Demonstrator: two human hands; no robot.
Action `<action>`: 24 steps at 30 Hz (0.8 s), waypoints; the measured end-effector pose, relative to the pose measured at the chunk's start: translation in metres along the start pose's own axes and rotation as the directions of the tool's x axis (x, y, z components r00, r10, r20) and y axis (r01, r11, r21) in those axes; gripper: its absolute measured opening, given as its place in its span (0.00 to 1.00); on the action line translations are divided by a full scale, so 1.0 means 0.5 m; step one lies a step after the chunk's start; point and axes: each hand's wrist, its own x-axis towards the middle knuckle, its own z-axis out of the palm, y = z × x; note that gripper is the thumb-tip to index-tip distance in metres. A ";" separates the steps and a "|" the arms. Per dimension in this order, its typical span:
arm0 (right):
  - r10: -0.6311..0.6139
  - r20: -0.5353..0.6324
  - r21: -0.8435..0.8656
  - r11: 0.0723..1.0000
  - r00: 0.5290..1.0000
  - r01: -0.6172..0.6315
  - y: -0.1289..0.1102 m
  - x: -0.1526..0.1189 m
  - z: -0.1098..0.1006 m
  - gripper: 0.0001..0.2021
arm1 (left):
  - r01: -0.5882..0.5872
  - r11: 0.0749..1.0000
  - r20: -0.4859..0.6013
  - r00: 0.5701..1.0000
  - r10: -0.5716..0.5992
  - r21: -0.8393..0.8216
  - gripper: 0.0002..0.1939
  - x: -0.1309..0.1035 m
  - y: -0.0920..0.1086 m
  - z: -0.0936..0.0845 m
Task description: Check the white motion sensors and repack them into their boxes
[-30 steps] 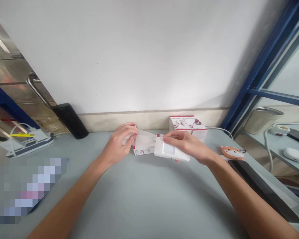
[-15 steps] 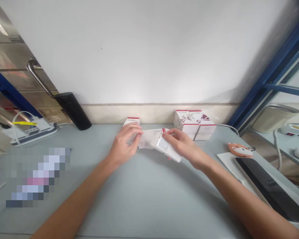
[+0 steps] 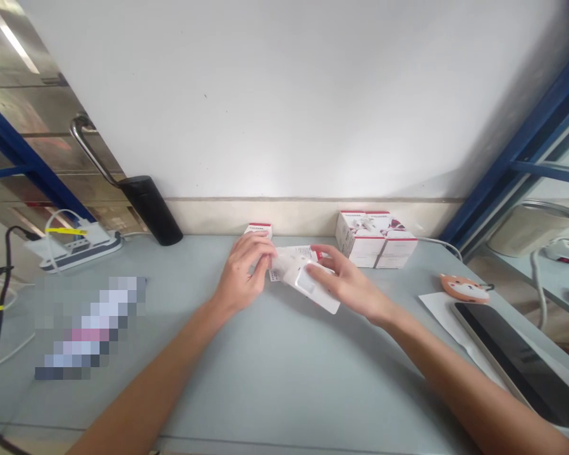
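Observation:
In the middle of the desk, my right hand (image 3: 348, 281) is closed around a flat white piece with a rounded recessed window (image 3: 313, 287), its thumb lying across the front. Behind that piece shows a white printed package (image 3: 303, 251) with a red corner, partly hidden by my right fingers. My left hand (image 3: 246, 268) pinches the left end of a thin, whitish see-through plastic wrap (image 3: 284, 260), which reaches to the white piece. What lies inside the wrap is too blurred to make out. Just behind my left hand stands a small red-and-white box (image 3: 260, 228).
Several red-and-white boxes (image 3: 377, 243) stand together by the wall. On the right lie an orange animal-face case (image 3: 464, 288) and a dark-screened tablet (image 3: 521, 360) over white paper. A black cylinder (image 3: 152, 210) and a power strip (image 3: 83, 251) are at left, near a blurred-out object (image 3: 90, 328).
The white piece has turned slightly and moved closer to my left hand. My right thumb lies further over its front. The whole view has shifted a little.

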 end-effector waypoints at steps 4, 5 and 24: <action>-0.071 0.054 -0.039 0.997 0.996 0.074 0.005 0.004 -0.002 0.18 | -0.014 1.000 0.053 0.998 0.014 0.001 0.11 0.002 -0.008 -0.006; -0.070 0.046 0.007 0.998 0.996 0.070 0.006 0.005 -0.002 0.18 | -0.028 0.998 0.035 0.999 0.026 0.050 0.11 0.002 -0.007 -0.006; -0.331 -0.235 0.124 0.922 0.914 0.366 0.059 0.009 0.062 0.16 | 0.592 0.131 0.303 0.576 -0.759 -0.796 0.13 0.000 0.107 0.079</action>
